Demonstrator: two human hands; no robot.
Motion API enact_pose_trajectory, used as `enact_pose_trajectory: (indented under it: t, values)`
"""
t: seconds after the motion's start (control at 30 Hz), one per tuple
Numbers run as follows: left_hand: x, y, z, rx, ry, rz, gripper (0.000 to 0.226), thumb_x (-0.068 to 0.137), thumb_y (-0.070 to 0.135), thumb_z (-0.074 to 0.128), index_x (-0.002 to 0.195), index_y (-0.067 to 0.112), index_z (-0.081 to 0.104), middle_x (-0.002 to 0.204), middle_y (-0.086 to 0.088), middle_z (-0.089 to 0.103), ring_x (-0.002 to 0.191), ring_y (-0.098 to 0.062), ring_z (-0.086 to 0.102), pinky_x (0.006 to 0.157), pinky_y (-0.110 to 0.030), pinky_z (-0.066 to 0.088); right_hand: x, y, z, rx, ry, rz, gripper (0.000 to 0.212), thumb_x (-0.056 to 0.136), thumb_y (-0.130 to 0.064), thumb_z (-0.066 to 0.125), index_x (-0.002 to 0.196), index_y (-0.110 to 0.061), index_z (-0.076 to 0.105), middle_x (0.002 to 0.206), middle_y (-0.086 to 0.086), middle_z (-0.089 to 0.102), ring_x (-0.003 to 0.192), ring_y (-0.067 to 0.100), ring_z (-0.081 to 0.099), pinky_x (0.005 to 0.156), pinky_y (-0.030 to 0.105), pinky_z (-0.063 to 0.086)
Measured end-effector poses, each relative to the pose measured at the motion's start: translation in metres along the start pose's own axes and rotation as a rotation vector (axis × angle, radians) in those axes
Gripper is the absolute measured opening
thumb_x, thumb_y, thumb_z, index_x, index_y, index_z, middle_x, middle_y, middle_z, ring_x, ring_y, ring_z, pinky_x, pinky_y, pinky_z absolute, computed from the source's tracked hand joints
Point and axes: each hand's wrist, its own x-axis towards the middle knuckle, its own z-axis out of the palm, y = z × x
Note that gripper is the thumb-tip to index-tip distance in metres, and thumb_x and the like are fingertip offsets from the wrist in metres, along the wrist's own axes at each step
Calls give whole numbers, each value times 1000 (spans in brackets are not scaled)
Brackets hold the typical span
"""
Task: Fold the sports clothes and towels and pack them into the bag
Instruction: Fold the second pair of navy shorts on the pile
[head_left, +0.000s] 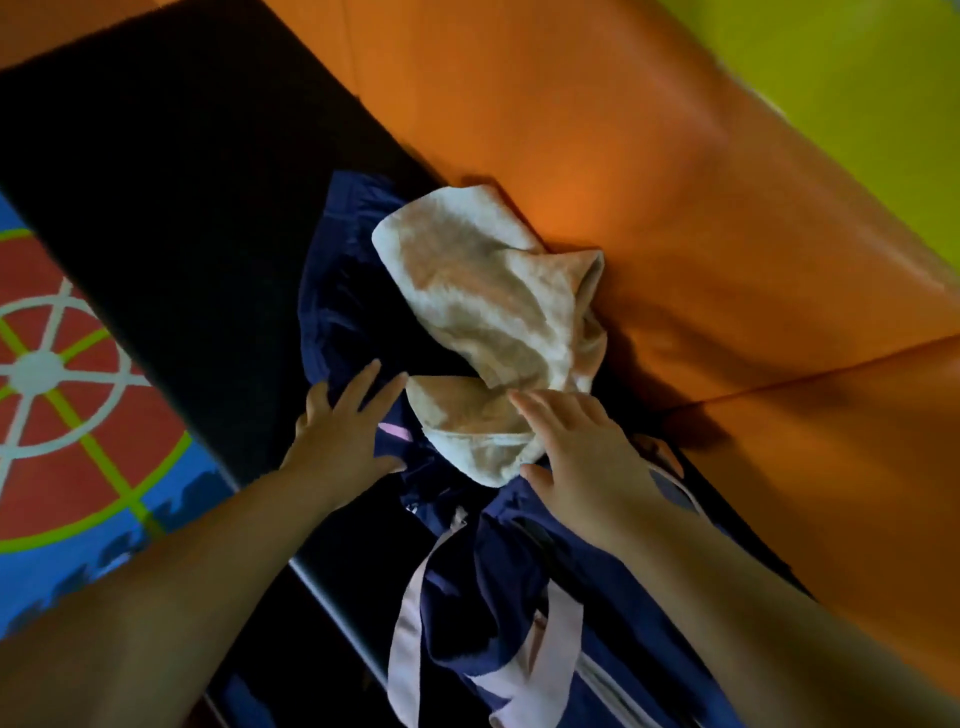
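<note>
Fingers spread, a left hand (343, 431) rests on a navy-blue fabric bag with pale pink straps (467, 577) and a right hand (582, 462) on the crumpled cream towel (488, 306) atop it, by the edge of the black mat (182, 208); soft, light and limp, the towel looks best lifted by its corners.

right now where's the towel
The towel lies mid-view, crumpled on the navy bag against the orange mat, its near end between the left hand and right hand.

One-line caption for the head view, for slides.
Left hand rests on the navy bag while right hand touches the crumpled pale towel lying on it, beside an orange mat.
</note>
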Motion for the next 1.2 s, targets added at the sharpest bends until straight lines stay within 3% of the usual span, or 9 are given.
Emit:
enact_pose_trajectory:
  t: [0.13, 0.23, 0.3, 0.4, 0.67, 0.8, 1.07, 1.13, 1.2]
  values:
    - [19, -3, 25, 4, 8, 26, 89, 86, 48, 59, 149, 36, -3, 157, 11, 10, 136, -37, 5, 113, -45, 25, 33, 9, 20, -121, -141, -9, 78, 94, -35, 53, 148, -41, -3, 159, -10, -1, 144, 29, 9, 112, 43, 26]
    - [23, -10, 38, -41, 243, 139, 70, 80, 19, 73, 142, 19, 40, 140, -3, 47, 120, -41, 32, 110, -40, 22, 44, 19, 31, -150, -173, 72, 70, 94, -42, 48, 147, -46, 2, 158, -10, 10, 142, 27, 15, 110, 40, 27]
    - [25, -17, 45, -65, 415, 260, 53, 63, -2, 79, 113, 8, 65, 107, -8, 67, 96, -31, 45, 106, -37, 25, 47, 25, 35, -182, -157, 109, 62, 92, -47, 48, 145, -45, 16, 150, -7, 28, 137, 26, 22, 101, 39, 35]
    - [18, -24, 39, -172, 332, 193, 33, 77, -11, 61, 106, 2, 67, 99, -10, 68, 101, -34, 42, 86, -40, 47, 46, 31, 36, -195, -159, 165, 45, 92, -46, 48, 135, -39, 36, 135, -4, 41, 130, 27, 29, 92, 37, 44]
    - [-40, -53, -7, -291, 264, 49, 36, 78, -11, 57, 106, 9, 67, 103, -10, 63, 97, -38, 51, 84, -47, 45, 15, 42, 10, -159, -266, 377, 29, 99, -20, 39, 127, -20, 49, 130, 6, 47, 122, 25, 42, 97, 37, 42]
    - [-69, -50, -69, -394, 377, 20, 40, 76, -17, 48, 104, 4, 67, 106, -8, 58, 96, -26, 53, 83, -27, 37, -11, 26, -20, -138, -217, 388, 33, 98, -25, 42, 130, -23, 48, 132, 4, 47, 120, 23, 47, 91, 38, 47]
    - [-132, 3, -186, -502, 408, 317, 46, 57, -2, 34, 82, 7, 71, 89, 13, 60, 83, 9, 49, 76, 2, 32, -37, -57, -108, 217, -115, 150, 42, 93, -38, 52, 133, -24, 47, 133, -4, 48, 117, 15, 51, 93, 32, 48]
    - [-147, 15, -214, -491, 350, 386, 45, 63, -9, 38, 81, 11, 73, 86, 25, 62, 87, 10, 55, 76, -2, 37, -44, -75, -136, 273, -73, 75, 43, 94, -38, 52, 134, -24, 47, 137, -5, 46, 116, 12, 53, 95, 32, 47]
    - [-166, 31, -244, -446, 276, 442, 39, 74, -9, 47, 83, 17, 74, 90, 17, 66, 91, -3, 61, 82, -17, 47, -52, -90, -163, 264, -35, 37, 41, 95, -37, 49, 134, -28, 45, 139, -5, 45, 117, 15, 51, 97, 37, 46]
